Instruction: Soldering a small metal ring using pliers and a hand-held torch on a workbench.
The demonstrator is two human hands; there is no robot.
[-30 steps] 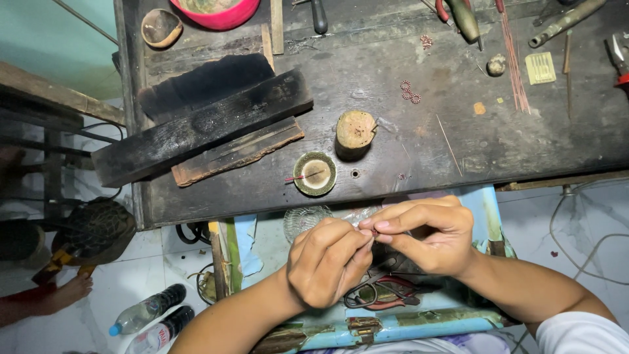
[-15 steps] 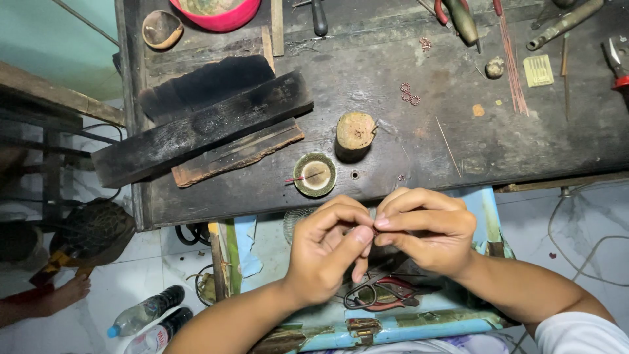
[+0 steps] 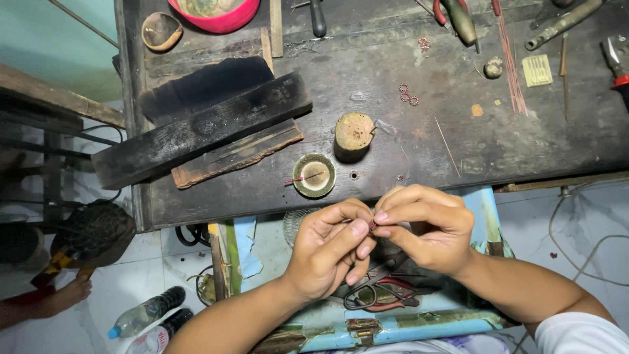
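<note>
— What is pinched there?
— A tiny reddish piece [image 3: 371,225], copper-coloured, caught between the fingertips of the left hand [image 3: 327,252] and the right hand [image 3: 426,229].
— Its shape?
— Too small and too covered to tell.
— Where is it?
— In the air, near the front edge of the dark workbench [image 3: 393,141], above the open blue box [image 3: 367,328].

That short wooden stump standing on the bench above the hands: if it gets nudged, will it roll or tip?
The wooden stump stands upright on a flat end on the dark bench, so it probably stays put under a light nudge. It looks squat, so tipping seems unlikely. Once knocked onto its round side, it could roll.
</note>
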